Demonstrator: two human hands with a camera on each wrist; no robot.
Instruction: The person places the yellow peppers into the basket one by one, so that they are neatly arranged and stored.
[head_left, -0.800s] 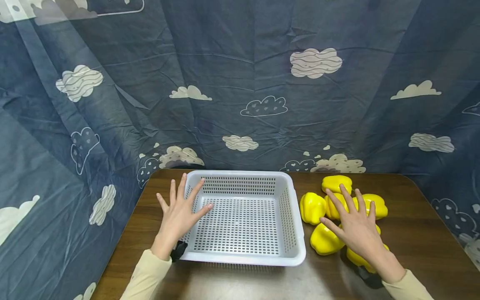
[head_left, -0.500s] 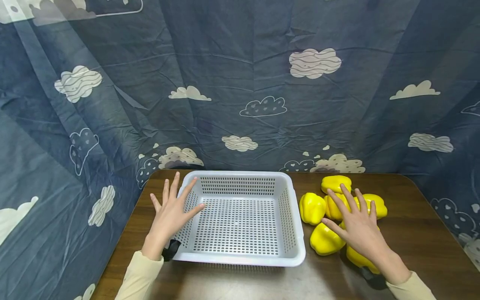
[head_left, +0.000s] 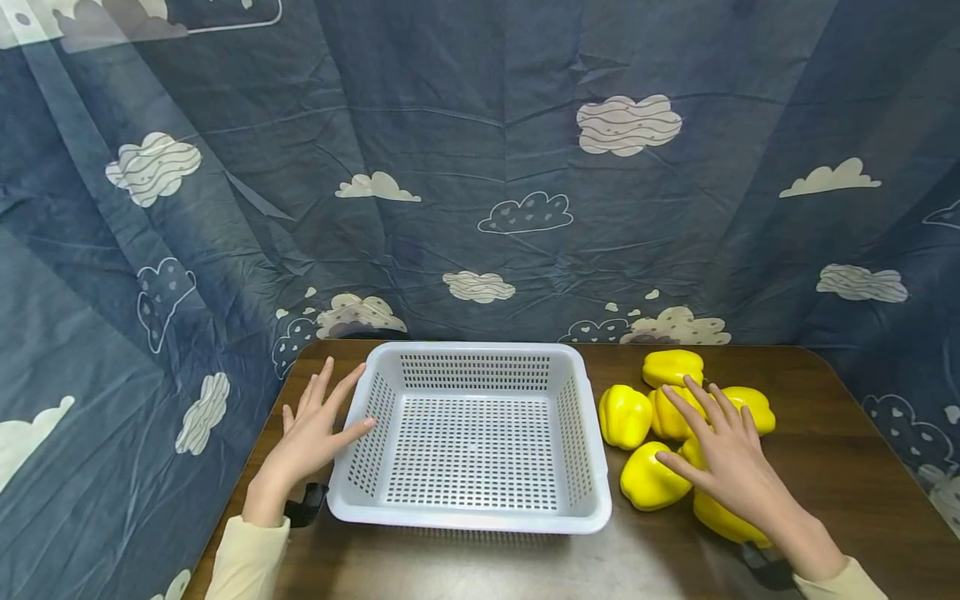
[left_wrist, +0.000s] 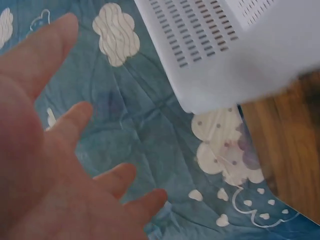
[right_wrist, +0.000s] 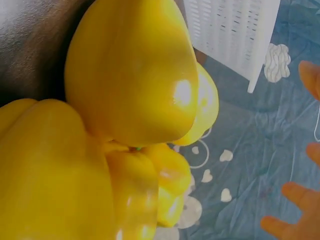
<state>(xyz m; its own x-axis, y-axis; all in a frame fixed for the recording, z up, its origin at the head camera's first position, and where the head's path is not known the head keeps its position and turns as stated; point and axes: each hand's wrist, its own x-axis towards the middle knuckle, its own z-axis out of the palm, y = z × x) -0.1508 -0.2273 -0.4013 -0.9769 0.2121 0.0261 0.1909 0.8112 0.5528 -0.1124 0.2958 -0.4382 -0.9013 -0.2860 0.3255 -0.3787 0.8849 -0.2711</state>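
Observation:
A white perforated plastic basket [head_left: 468,521] stands on the wooden table. Beside its left rim my left hand [head_left: 303,442] hovers with fingers spread, holding nothing. In the left wrist view the basket's corner [left_wrist: 215,85] lies past the fingers. Right of the basket sits a cluster of several yellow bell peppers [head_left: 651,479]. My right hand [head_left: 731,467] is held over the cluster, fingers spread, gripping none of them, and it partly hides the peppers behind it. The right wrist view shows bell peppers [right_wrist: 135,75] close up, with the fingertips [right_wrist: 300,195] apart from them.
The brown wooden table [head_left: 840,467] carries the basket and the peppers. A dark blue curtain with cloud prints [head_left: 480,208] hangs behind the table and along its left side. Black bands [head_left: 306,505] are at the wrists.
My left hand has moved left and slightly down, from over the basket's left side to outside its rim. My right hand has shifted slightly right and down. Basket and peppers stay put.

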